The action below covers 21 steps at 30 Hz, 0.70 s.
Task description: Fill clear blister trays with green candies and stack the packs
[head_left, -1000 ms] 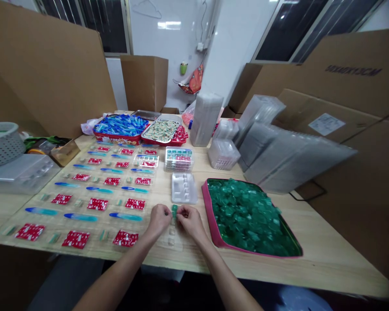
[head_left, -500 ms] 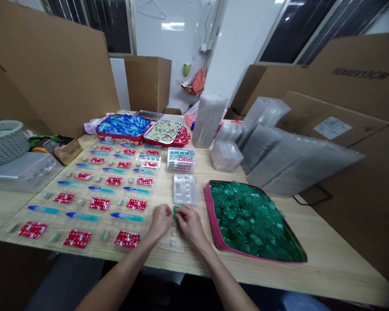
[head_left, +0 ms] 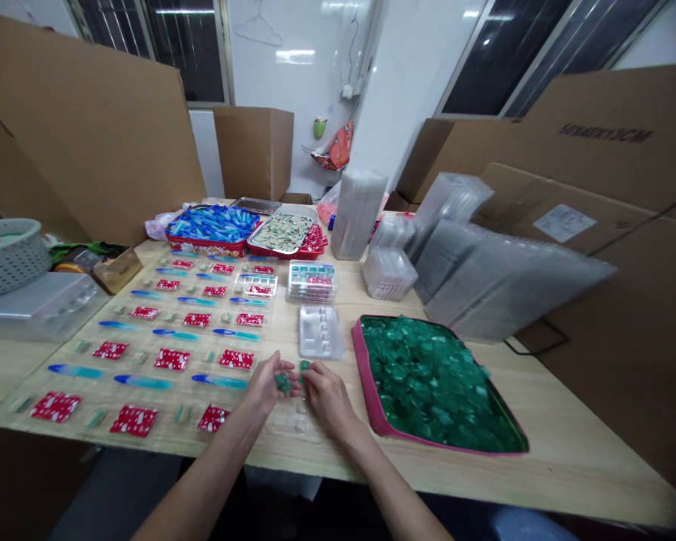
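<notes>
My left hand [head_left: 271, 382] is turned palm up with its fingers curled around several small green translucent pieces [head_left: 283, 382]. Just right of it, my right hand [head_left: 327, 389] has its fingertips together at the top compartment of a clear plastic tray [head_left: 300, 422]. A green square piece [head_left: 305, 365] shows at those fingertips; whether it is pinched or only pressed, I cannot tell. My hands partly cover that tray. To the right, a pink-rimmed bin [head_left: 366, 391] holds a heap of green translucent pieces [head_left: 428, 376].
Rows of clear trays on the left carry blue pens [head_left: 143, 382] and red patterned packets [head_left: 134, 421]. Behind my hands are a white tray [head_left: 315, 332] and a stack of filled trays [head_left: 311, 282]. Clear plastic stacks [head_left: 360, 214] and cardboard boxes [head_left: 253, 154] stand farther back.
My left hand has turned palm up and moved slightly left, exposing the green pieces in it. My right hand stays over the tray, fingertips still at its top compartment.
</notes>
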Motion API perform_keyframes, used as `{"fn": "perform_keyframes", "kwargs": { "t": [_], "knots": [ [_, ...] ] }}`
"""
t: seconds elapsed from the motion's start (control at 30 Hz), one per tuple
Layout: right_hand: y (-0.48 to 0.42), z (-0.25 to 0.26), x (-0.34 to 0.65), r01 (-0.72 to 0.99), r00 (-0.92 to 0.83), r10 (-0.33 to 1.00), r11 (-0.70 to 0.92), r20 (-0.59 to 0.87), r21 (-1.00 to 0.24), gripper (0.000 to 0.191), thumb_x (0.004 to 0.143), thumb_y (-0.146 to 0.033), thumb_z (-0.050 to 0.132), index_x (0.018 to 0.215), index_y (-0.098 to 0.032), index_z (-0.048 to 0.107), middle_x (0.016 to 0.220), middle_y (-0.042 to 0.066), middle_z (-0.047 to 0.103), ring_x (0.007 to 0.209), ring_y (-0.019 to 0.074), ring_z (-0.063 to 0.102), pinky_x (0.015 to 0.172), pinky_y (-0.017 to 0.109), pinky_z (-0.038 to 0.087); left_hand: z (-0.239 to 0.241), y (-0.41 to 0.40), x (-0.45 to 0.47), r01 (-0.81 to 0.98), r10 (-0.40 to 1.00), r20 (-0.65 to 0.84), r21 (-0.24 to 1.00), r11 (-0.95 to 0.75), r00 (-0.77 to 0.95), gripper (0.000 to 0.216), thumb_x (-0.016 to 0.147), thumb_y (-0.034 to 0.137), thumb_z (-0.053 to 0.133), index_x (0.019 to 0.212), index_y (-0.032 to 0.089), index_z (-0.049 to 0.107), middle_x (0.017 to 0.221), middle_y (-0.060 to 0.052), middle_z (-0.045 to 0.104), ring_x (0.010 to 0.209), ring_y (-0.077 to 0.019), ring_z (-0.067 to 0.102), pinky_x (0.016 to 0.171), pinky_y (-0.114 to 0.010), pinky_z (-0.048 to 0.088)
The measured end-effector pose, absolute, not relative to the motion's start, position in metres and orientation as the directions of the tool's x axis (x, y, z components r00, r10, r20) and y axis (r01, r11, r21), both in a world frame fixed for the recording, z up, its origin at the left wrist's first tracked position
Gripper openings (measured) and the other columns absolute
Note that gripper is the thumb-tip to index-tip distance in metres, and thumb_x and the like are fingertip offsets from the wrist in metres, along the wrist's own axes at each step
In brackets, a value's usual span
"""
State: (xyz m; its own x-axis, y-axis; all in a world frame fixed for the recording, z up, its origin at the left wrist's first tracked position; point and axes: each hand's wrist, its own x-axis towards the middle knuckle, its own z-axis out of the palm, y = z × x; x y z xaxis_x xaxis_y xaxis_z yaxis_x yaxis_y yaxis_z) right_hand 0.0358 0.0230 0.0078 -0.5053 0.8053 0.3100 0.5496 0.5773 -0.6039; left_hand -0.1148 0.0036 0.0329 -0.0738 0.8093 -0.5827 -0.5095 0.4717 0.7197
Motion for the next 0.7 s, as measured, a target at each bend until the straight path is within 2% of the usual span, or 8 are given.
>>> {"fn": "perform_keyframes", "kwargs": {
  "t": [0.1, 0.23, 0.3, 0.4, 0.57, 0.7],
  "knots": [
    [0.024, 0.012, 0.036, 0.574, -0.483, 0.827, 0.547, 0.288, -0.610, 0.026, 0.081, -0.004, 0.046, 0.081, -0.019, 0.068, 0.079, 0.006, 0.063, 0.072, 0.0177, 0.058, 0.067, 0.026, 0.043, 0.038, -0.003, -0.119, -0.593, 0.792, -0.611, 0.634, 0.497, 0.011, 0.044, 0.093, 0.042, 0.036, 0.071, 0.011, 0.059, 0.061, -0.009, 0.064, 0.056, -0.0197, 0.064, 0.065, -0.036, 0.051],
    [0.017, 0.029, 0.037, 0.451, -0.436, 0.843, 0.508, 0.315, -0.734, 0.022, 0.081, -0.010, 0.050, 0.090, -0.021, 0.067, 0.086, 0.006, 0.065, 0.076, 0.0184, 0.060, 0.067, 0.027, 0.045, 0.039, -0.008, -0.122, -0.705, 0.795, -0.600, 0.528, 0.474, 0.086, 0.044, 0.093, 0.042, 0.040, 0.072, 0.010, 0.061, 0.064, -0.010, 0.066, 0.061, -0.0201, 0.064, 0.068, -0.036, 0.051],
    [0.011, 0.040, 0.035, 0.391, -0.482, 0.824, 0.507, 0.298, -0.769, 0.019, 0.077, -0.010, 0.053, 0.086, -0.021, 0.066, 0.081, 0.004, 0.063, 0.074, 0.0179, 0.059, 0.065, 0.027, 0.045, 0.039, -0.009, -0.121, -0.718, 0.793, -0.605, 0.521, 0.463, 0.073, 0.045, 0.094, 0.040, 0.039, 0.070, 0.009, 0.062, 0.063, -0.009, 0.065, 0.058, -0.0187, 0.063, 0.061, -0.031, 0.050],
    [0.004, 0.051, 0.029, 0.425, -0.517, 0.819, 0.499, 0.251, -0.755, 0.014, 0.074, -0.011, 0.056, 0.081, -0.020, 0.064, 0.076, 0.003, 0.059, 0.073, 0.0177, 0.057, 0.064, 0.027, 0.044, 0.041, -0.011, -0.117, -0.719, 0.794, -0.606, 0.530, 0.449, 0.049, 0.048, 0.095, 0.038, 0.035, 0.068, 0.010, 0.063, 0.060, -0.008, 0.065, 0.054, -0.0165, 0.062, 0.055, -0.026, 0.046],
    [-0.001, 0.049, 0.024, 0.535, -0.508, 0.838, 0.490, 0.202, -0.688, 0.012, 0.072, -0.010, 0.057, 0.078, -0.019, 0.062, 0.076, 0.003, 0.057, 0.071, 0.0179, 0.055, 0.064, 0.027, 0.042, 0.045, -0.017, -0.113, -0.743, 0.836, -0.546, 0.539, 0.397, 0.052, 0.040, 0.090, 0.039, 0.048, 0.067, 0.011, 0.064, 0.061, -0.006, 0.065, 0.058, -0.0152, 0.062, 0.058, -0.026, 0.047],
    [-0.005, 0.046, 0.026, 0.485, -0.496, 0.846, 0.458, 0.197, -0.745, 0.019, 0.070, -0.004, 0.053, 0.077, -0.019, 0.061, 0.078, 0.003, 0.058, 0.074, 0.0184, 0.056, 0.065, 0.027, 0.043, 0.044, -0.020, -0.112, -0.762, 0.845, -0.534, 0.542, 0.356, 0.015, 0.032, 0.087, 0.035, 0.055, 0.067, 0.012, 0.063, 0.063, -0.005, 0.065, 0.061, -0.0156, 0.062, 0.060, -0.026, 0.048]
  ]
}}
